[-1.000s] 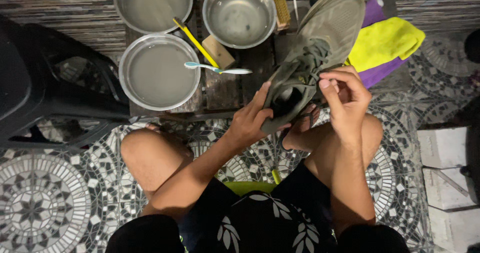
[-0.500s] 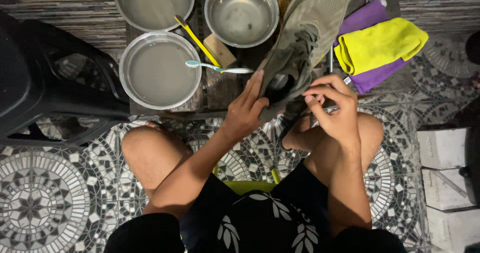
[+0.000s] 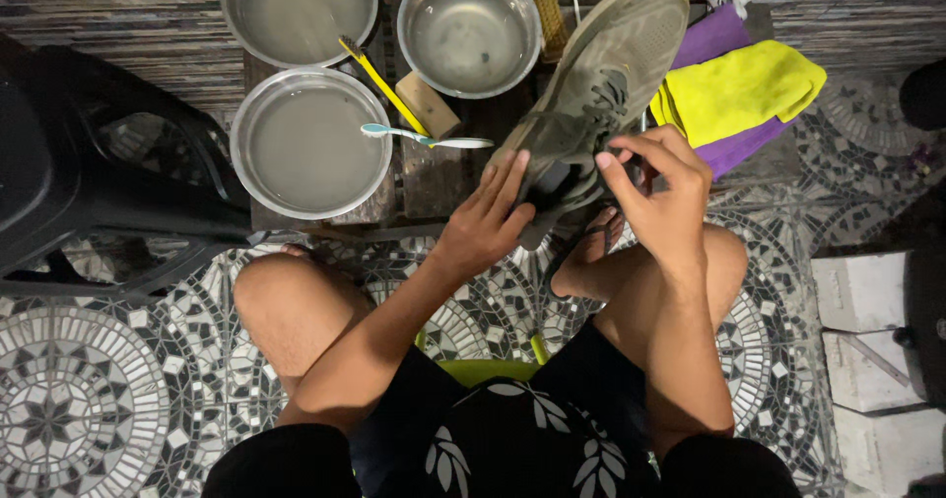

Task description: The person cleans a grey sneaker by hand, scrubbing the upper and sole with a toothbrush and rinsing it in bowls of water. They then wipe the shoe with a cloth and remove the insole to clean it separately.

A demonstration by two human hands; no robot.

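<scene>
Seen from above, seated low on a patterned mosaic floor, knees spread, black shorts with a white leaf print.

Left hand: fingers spread and laid flat along the side of a grey-green sneaker, near its heel opening, bracing it from the left. Right hand: thumb and forefinger pinched together at the sneaker's throat, just below the laces; whether a lace end or the tongue sits in the pinch, cannot tell. Remaining fingers curled loosely.

Sneaker held up between both hands, toe pointing away and up to the right, heel down toward the lap, hanging over the front edge of a low dark wooden table.

On that table: 3 round metal bowls, each with cloudy water. Nearest bowl at front left, a second bowl behind it, a third bowl to the right of that one. A yellow-handled brush slanting between the bowls; a pale blue toothbrush lying with its head on the rim of the nearest bowl. A small wooden scrub brush beside the third bowl.

To the right of the sneaker, a yellow cloth folded on top of a purple cloth. A black plastic chair at left. White blocks at far right on the floor.
</scene>
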